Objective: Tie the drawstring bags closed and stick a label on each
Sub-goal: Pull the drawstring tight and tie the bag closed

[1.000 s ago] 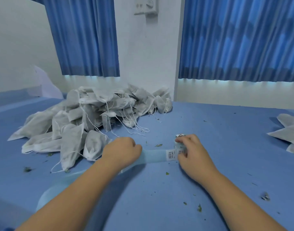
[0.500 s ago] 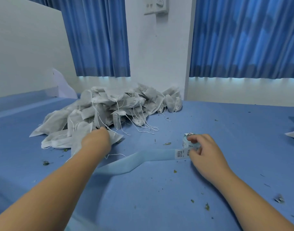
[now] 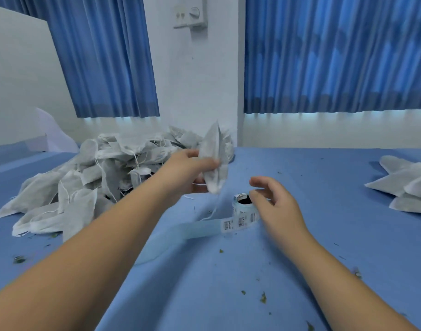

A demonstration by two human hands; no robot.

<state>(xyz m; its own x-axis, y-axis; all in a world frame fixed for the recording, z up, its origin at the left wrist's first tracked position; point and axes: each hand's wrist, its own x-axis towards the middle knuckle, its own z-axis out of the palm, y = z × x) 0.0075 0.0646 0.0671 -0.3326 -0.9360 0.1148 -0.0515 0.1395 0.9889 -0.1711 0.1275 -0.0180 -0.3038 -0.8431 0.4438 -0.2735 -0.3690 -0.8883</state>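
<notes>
- Above the blue tabletop (image 3: 324, 223), a little left of the middle, my left hand (image 3: 188, 173) holds one white drawstring bag (image 3: 215, 161) up in the air, well off the surface.
- My thumb and fingers pinch the bag at its lower half. It stands nearly upright with one pointed corner at the top.
- A thin white cord (image 3: 215, 206) hangs loose from the bottom of the bag and trails down toward the tabletop.
- Just right of the bag, my right hand (image 3: 274, 206) hovers with the fingers relaxed and slightly spread, gripping nothing.
- Its fingertips are at the top rim of the label roll (image 3: 244, 209). I cannot tell whether they touch it.
- The label roll stands on end on the tabletop, below the raised bag and a little to its right. Barcode labels (image 3: 243, 220) show on its outer turn.
- A pale blue backing strip (image 3: 181, 231) runs from the roll leftward across the tabletop and passes under my left forearm.
- To the left, the big heap of bags (image 3: 97, 177) lies on the tabletop, with cords tangled among them.
- At the far right edge, a smaller heap (image 3: 405, 187) of bags lies flat, well apart from the roll.
- Green crumbs (image 3: 263, 297) are scattered over the tabletop, most of them near my arms.
- Behind, blue curtains (image 3: 336, 56) hang on both sides of a white wall strip that carries a small control box (image 3: 191, 16).
</notes>
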